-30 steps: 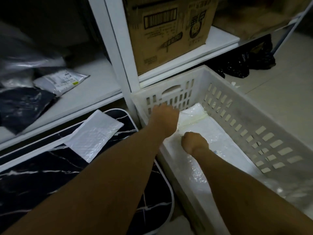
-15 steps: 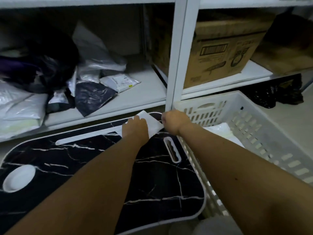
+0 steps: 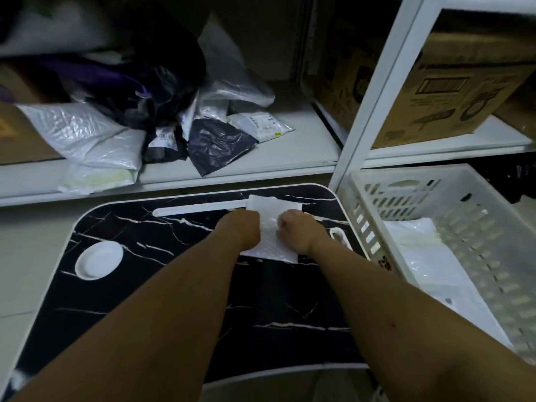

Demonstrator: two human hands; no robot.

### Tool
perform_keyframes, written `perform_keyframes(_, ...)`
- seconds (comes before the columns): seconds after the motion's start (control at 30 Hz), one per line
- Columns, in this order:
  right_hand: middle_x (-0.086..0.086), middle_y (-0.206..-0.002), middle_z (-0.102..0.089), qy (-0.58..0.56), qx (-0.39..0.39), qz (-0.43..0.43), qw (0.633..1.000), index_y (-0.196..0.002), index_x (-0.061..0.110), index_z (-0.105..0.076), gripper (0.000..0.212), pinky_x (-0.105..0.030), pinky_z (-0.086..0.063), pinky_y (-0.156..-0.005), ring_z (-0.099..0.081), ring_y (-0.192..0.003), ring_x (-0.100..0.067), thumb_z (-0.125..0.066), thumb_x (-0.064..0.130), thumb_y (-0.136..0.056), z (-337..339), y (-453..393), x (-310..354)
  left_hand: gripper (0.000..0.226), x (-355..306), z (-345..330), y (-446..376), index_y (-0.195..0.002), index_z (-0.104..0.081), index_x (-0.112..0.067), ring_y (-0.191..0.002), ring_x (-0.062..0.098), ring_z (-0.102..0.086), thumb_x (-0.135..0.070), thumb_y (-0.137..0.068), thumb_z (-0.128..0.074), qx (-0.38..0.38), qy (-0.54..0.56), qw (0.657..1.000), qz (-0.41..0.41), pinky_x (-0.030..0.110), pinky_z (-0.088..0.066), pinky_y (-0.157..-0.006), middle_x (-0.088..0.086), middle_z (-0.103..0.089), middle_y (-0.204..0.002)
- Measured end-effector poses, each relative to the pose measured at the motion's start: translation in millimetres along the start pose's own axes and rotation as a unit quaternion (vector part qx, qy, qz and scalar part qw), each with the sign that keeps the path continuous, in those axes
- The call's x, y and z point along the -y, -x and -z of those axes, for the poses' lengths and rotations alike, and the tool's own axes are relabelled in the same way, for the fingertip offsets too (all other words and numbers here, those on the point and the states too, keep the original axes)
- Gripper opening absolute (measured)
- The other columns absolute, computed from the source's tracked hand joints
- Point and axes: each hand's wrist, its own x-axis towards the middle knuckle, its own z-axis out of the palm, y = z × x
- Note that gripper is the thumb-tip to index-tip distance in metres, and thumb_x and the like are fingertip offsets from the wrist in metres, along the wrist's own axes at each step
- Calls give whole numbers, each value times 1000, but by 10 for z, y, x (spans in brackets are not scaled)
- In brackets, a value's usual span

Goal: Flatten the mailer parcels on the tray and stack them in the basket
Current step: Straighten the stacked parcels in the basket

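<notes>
- The shelf (image 3: 261, 158) ran behind the tray, its white post (image 3: 374, 91) rising just past the tray's far right corner.
- The tray (image 3: 174, 285), black with white marble veins and a white rim, lay on the floor below the shelf; a long white slot ran along its far edge and a round white dish recess (image 3: 99, 259) sat toward its left side.
- The basket (image 3: 452, 227), white with slotted walls, stood touching or just beside the tray's right edge, with flattened white mailers (image 3: 420, 256) lying inside it.
- A cardboard box (image 3: 452, 88) with dark printing stood on the shelf, behind the basket and right of the post.
- A heap of bags (image 3: 162, 111), black, purple, clear and white, lay on the shelf behind the tray's far edge.
- The mailer (image 3: 271, 227), a white bubble-lined one, lay flat on the tray near its far right corner, overlapping the end of the slot.
- The left hand (image 3: 242, 227) rested on the mailer's left edge, knuckles up and fingers curled under; whether it gripped the edge could not be told.
- The right hand (image 3: 298, 230) rested on the mailer's right edge in a loose fist, thumb side toward the other hand; its grip could not be told either.
</notes>
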Motion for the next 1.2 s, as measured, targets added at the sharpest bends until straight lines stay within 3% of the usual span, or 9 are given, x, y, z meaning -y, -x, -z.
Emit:
perform_keyframes(0.07, -2, -114, -52, -9, -6, 16, 1000, -89, 23, -51, 3, -46, -45, -96, -50, -115, -27, -51, 21, -91, -122, 133, 160, 31, 90, -36, 152, -112, -59, -12, -105, 26, -57, -34, -94, -48, 7, -31, 999, -15, 38, -48, -89, 10, -62, -116)
perform_keyframes(0.13, -6, -148, -34, 33, -21, 25, 999, -126, 17, -47, 31, -51, -34, -109, -27, -141, -28, -46, 22, -95, -296, 291, 293, 38, 164, -116, 354, -121, -53, -14, -113, 26, -49, -41, -94, -48, -41, -61, 997, -12, 38, -45, -92, 9, -53, -124)
perform_keyframes(0.23, -2, -163, 4, 92, -71, 37, 993, -154, 18, -9, 58, -52, -9, -119, 7, -149, -20, -30, 36, -102, -546, 597, 435, 60, 202, -328, 683, -148, -19, -13, -144, 29, -15, -39, -98, -37, -94, -76, 992, -25, 46, -23, -114, 12, -14, -156)
perform_keyframes(0.37, 2, -162, 12, 130, -44, 49, 989, -154, 21, 6, 71, -52, 1, -119, 16, -148, -15, 8, 55, -92, -751, 807, 434, 64, 151, -633, 848, -150, 15, -19, -145, 18, 19, -32, -99, -22, -43, -75, 995, -54, 48, 2, -118, 1, 22, -157)
perform_keyframes(0.6, 6, -162, 7, 114, -31, 38, 992, -155, 25, 1, 58, -53, 3, -118, 10, -148, -13, -9, 47, -103, -768, 819, 412, 59, 143, -619, 795, -153, -7, -22, -148, 16, -1, -29, -99, -30, -25, 0, 999, -43, 48, -6, -119, -3, 0, -160)
perform_keyframes(0.73, 0, -130, -58, 112, -155, 67, 979, -126, 20, -55, 32, -46, -19, -115, -51, -121, -24, -41, 31, -99, -610, 693, 473, 22, 31, -406, 677, -111, -57, -17, -109, 21, -55, -22, -93, -45, -119, -24, 992, -28, 33, -40, -92, 0, -59, -118)
perform_keyframes(0.9, -5, -125, -51, 153, -121, 76, 978, -125, 17, -48, 28, -35, -44, -93, -50, -112, -23, -46, 21, -97, -374, 332, 456, 36, -95, -413, 538, -126, -43, -12, -115, 25, -45, -24, -93, -49, -128, -9, 992, 9, 36, -41, -97, 9, -46, -126)
perform_keyframes(1.07, 3, -162, -6, 97, -71, 92, 988, -147, 23, -26, 46, -42, -11, -119, -1, -149, -16, -28, 34, -103, -495, 251, 229, 59, -15, -576, 445, -149, -10, -9, -147, 29, 5, -38, -100, -22, -81, -5, 997, 1, 51, -5, -118, 16, 2, -158)
perform_keyframes(1.2, 6, -163, 0, 132, -62, 79, 986, -154, 25, -11, 53, -48, -8, -120, 1, -149, -13, -17, 41, -104, -572, 274, 183, 58, 72, -590, 417, -151, -4, -13, -147, 22, 10, -42, -101, -12, -52, 0, 999, -5, 54, -3, -117, 8, 9, -159)
